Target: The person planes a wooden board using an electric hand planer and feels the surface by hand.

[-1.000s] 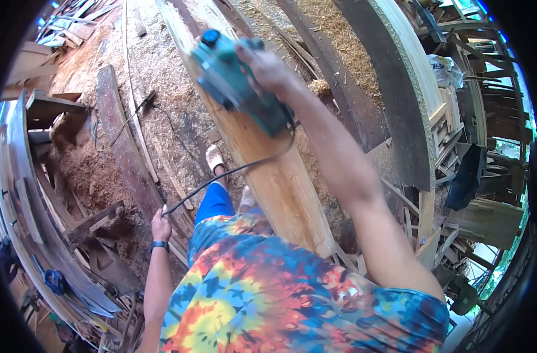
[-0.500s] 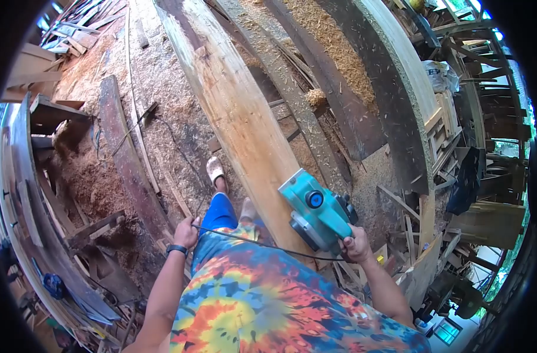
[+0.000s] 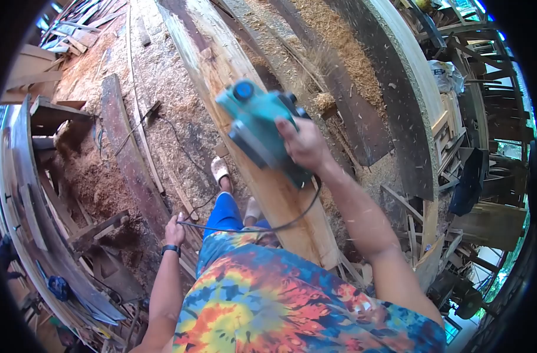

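My right hand (image 3: 304,143) grips the rear handle of a teal electric planer (image 3: 259,123), which is blurred by motion. The planer rests on a long pale wooden plank (image 3: 298,217) that runs away from me. A black power cord (image 3: 251,229) loops from the back of the planer across the front of my shirt. At its other side my left hand (image 3: 175,230), with a dark band on the wrist, is closed around the cord, low beside my leg.
Wood shavings (image 3: 345,41) lie on dark boards right of the plank, and some fly in the air. Another long board (image 3: 124,129) lies on the sawdust-covered floor at left. Scrap wood (image 3: 80,29) is heaped at the far left. My shoe (image 3: 219,169) stands beside the plank.
The planer and my right hand have moved forward along the plank, away from my body. My left hand, still holding the cord, has shifted slightly left. Shavings now fly at the right.
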Available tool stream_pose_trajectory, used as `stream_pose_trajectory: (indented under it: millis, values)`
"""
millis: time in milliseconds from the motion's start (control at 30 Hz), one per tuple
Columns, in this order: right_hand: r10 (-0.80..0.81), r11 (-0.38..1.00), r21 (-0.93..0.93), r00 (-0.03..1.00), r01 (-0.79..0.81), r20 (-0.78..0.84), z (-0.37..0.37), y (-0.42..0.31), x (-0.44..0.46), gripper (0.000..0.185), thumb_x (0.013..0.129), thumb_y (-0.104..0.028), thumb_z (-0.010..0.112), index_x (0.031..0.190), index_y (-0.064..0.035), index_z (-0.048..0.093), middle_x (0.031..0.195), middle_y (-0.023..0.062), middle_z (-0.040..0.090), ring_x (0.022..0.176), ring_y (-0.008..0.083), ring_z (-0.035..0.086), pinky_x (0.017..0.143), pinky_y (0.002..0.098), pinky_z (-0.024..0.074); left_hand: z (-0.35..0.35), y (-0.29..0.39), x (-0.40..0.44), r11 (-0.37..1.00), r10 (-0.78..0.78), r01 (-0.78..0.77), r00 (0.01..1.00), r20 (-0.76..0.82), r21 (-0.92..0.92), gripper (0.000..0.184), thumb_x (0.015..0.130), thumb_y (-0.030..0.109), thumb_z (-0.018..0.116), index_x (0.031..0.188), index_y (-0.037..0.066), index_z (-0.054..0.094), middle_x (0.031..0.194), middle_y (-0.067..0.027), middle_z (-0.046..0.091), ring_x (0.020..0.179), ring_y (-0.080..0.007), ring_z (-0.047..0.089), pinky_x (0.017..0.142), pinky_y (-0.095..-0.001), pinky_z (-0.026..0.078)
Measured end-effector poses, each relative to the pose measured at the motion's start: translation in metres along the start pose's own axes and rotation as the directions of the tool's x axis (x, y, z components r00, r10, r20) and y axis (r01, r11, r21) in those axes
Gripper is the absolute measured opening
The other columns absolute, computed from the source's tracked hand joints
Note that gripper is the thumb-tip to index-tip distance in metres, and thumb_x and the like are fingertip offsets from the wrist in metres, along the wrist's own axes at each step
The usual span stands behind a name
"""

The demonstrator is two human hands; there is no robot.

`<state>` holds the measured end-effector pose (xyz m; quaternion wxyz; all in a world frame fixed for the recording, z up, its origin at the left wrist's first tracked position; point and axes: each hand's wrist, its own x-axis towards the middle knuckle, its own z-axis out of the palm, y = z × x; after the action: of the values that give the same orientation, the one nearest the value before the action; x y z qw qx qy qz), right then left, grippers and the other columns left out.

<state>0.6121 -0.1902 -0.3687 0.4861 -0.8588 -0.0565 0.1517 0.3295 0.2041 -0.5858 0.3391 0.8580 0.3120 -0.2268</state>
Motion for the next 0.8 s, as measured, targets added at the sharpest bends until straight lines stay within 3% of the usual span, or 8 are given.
stream_pose_trajectory:
  millis: [100,167,200,267,367,400,500,800]
  values:
    - [-0.013,1.000,-0.008,1.000,0.013,0.007,0.020,-0.019,0.083,0.067,0.096,-0.066,0.052,0.101,-0.0036,0.074,0.080,0.0161,0.071,0.078,0.0271,0.070,0.074,0.0380,0.0532,-0.011,0.010,-0.002,1.000,-0.029,0.029,1.000,0.012,-0.003,0.050,0.104,0.045,0.047,0.093,-0.001,0.064,0.091,-0.0305,0.065,0.091,-0.0491,0.062,0.078,-0.0511,0.046]
    - [0.044,0.999,0.008,0.999,-0.044,0.030,0.031,-0.044,0.137,0.075,0.091,-0.072,0.055,0.085,0.0006,0.072,0.067,0.0163,0.068,0.065,0.0261,0.070,0.064,0.0386,0.0540,-0.010,0.001,0.004,0.999,-0.023,0.022,1.000,-0.009,-0.032,0.050,0.105,0.045,0.046,0.095,0.000,0.065,0.093,-0.0294,0.066,0.092,-0.0478,0.063,0.079,-0.0498,0.047]
    - [0.025,0.993,0.115,1.000,-0.026,0.008,0.038,-0.062,0.155,0.060,0.097,-0.061,0.058,0.065,-0.0090,0.057,0.056,-0.0002,0.053,0.046,0.0109,0.051,0.043,0.0301,0.0406,-0.007,-0.009,0.008,0.998,-0.031,0.030,0.999,-0.013,-0.063,0.050,0.105,0.045,0.046,0.096,0.000,0.065,0.094,-0.0291,0.067,0.092,-0.0472,0.063,0.079,-0.0495,0.047]
    - [0.057,0.994,0.098,0.998,-0.057,0.003,0.056,-0.061,0.224,0.075,0.089,-0.073,0.057,0.071,-0.0009,0.067,0.059,0.0106,0.064,0.052,0.0189,0.065,0.053,0.0353,0.0544,-0.005,-0.024,0.010,0.989,-0.060,0.055,0.998,-0.028,-0.135,0.051,0.105,0.046,0.046,0.097,0.000,0.065,0.095,-0.0284,0.067,0.091,-0.0452,0.064,0.080,-0.0481,0.048]
    - [0.054,0.960,0.271,0.997,-0.065,0.048,0.056,-0.087,0.236,0.065,0.093,-0.067,0.059,0.076,-0.0051,0.057,0.062,0.0028,0.055,0.046,0.0124,0.052,0.042,0.0301,0.0462,-0.006,-0.050,0.012,0.980,-0.089,0.076,0.994,-0.061,-0.185,0.049,0.105,0.045,0.048,0.096,-0.001,0.064,0.089,-0.0267,0.066,0.085,-0.0413,0.064,0.077,-0.0458,0.047]
    - [0.045,0.960,0.272,0.996,-0.066,0.082,0.056,-0.082,0.240,0.065,0.093,-0.069,0.057,0.079,-0.0046,0.057,0.062,0.0031,0.055,0.046,0.0122,0.052,0.041,0.0294,0.0445,-0.006,-0.058,0.010,0.976,0.001,-0.030,0.991,-0.135,-0.217,0.038,0.107,0.038,0.052,0.087,0.008,0.063,0.073,0.0030,0.055,0.063,-0.0093,0.049,0.056,-0.0292,0.040]
    - [-0.005,0.951,0.307,0.989,-0.042,0.150,0.050,-0.068,0.211,0.064,0.095,-0.067,0.055,0.083,-0.0040,0.057,0.062,0.0031,0.054,0.045,0.0114,0.050,0.040,0.0300,0.0423,-0.008,-0.075,0.000,0.975,-0.089,0.056,0.985,-0.145,-0.215,0.037,0.107,0.037,0.052,0.087,0.008,0.064,0.075,0.0028,0.056,0.065,-0.0088,0.051,0.057,-0.0275,0.042]
    - [0.077,0.984,0.146,0.985,-0.100,0.151,0.011,0.028,-0.129,0.059,0.102,-0.059,0.048,0.086,-0.0037,0.059,0.059,0.0034,0.048,0.056,0.0121,0.048,0.051,0.0339,0.0410,-0.011,-0.107,-0.045,0.951,-0.291,0.261,0.937,-0.193,-0.166,0.048,0.105,0.045,0.046,0.097,0.001,0.064,0.093,-0.0259,0.068,0.089,-0.0459,0.063,0.079,-0.0499,0.046]
